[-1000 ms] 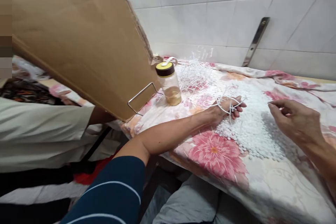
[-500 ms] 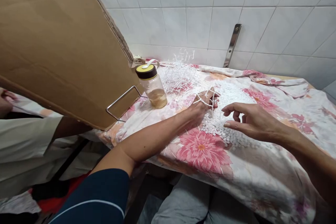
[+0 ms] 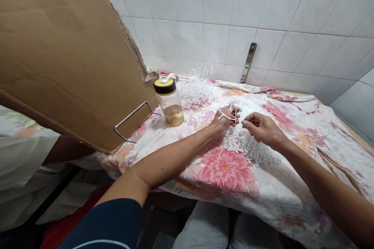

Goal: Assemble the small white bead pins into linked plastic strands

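Note:
My left hand [image 3: 222, 120] is closed on a thin white branching plastic sprue [image 3: 235, 114], whose arms stick out past the fingers. Just to its right, my right hand [image 3: 262, 128] has thumb and forefinger pinched together; whatever lies between them is too small to make out. Below and around both hands spreads a pile of small white plastic pieces [image 3: 247, 147] on a flowered cloth [image 3: 224, 169]. Behind my left hand stands a tangled heap of white sprues [image 3: 197, 92].
A clear bottle [image 3: 172, 105] with a yellow and black lid holds brownish liquid, left of the heap. Further left, a large cardboard panel [image 3: 73, 54] leans by a metal wire stand [image 3: 131, 118]. Another person's sleeve [image 3: 26, 159] shows behind it. A metal bracket [image 3: 249, 62] is on the tiled wall.
My right hand has moved left toward the sprue, and its spread fingers have come together in a pinch. My left hand keeps hold of the sprue. The view has shifted slightly.

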A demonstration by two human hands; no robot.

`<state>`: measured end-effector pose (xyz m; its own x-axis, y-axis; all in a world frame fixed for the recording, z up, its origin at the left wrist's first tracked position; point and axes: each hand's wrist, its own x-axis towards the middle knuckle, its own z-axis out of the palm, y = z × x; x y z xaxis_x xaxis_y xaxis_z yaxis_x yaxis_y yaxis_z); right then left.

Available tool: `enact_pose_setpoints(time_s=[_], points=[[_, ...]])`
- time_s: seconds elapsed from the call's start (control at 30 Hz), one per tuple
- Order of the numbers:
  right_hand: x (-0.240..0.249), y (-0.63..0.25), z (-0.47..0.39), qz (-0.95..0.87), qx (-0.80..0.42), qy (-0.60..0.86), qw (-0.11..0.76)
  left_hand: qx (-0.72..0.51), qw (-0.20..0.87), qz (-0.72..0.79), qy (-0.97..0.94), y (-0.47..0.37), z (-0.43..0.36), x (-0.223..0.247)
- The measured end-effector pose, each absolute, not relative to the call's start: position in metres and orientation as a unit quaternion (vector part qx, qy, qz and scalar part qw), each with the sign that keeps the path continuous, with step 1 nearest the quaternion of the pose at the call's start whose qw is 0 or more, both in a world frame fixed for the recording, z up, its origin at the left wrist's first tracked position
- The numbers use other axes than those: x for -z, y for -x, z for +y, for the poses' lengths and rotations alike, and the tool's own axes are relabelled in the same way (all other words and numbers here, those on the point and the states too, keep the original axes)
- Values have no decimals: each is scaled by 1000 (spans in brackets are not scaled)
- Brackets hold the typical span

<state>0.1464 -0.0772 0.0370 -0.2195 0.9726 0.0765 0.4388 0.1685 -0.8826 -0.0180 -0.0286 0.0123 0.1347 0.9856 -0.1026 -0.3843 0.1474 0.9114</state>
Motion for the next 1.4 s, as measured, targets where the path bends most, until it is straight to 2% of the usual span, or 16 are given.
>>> enact_pose_setpoints(time_s=[0.13,0.27,0.43,0.63,0.8,0.97,1.3,1.4], points=[[-32,-140,-83,-646,-466,501,338,-540,638,383,-394,23,-28,-13],[-38,-133,-83,-678,-472,473,307,-548,632,377,-397,26,-25,-12],[-45,-142,-71,-645,-466,486,361,-487,657,392,-421,24,-27,-13],[-43,-160,-58,-627,-391,539,405,-427,676,361,-479,25,-35,-12],[-44,-166,-60,-678,-323,559,352,-419,659,336,-527,27,-35,-16],[-44,-170,-62,-696,-315,557,327,-406,629,304,-589,25,-40,-20],[-40,-173,-63,-679,-403,521,324,-439,527,379,-622,20,-47,-18],[-42,-172,-66,-661,-447,484,358,-444,521,381,-621,21,-43,-14]])
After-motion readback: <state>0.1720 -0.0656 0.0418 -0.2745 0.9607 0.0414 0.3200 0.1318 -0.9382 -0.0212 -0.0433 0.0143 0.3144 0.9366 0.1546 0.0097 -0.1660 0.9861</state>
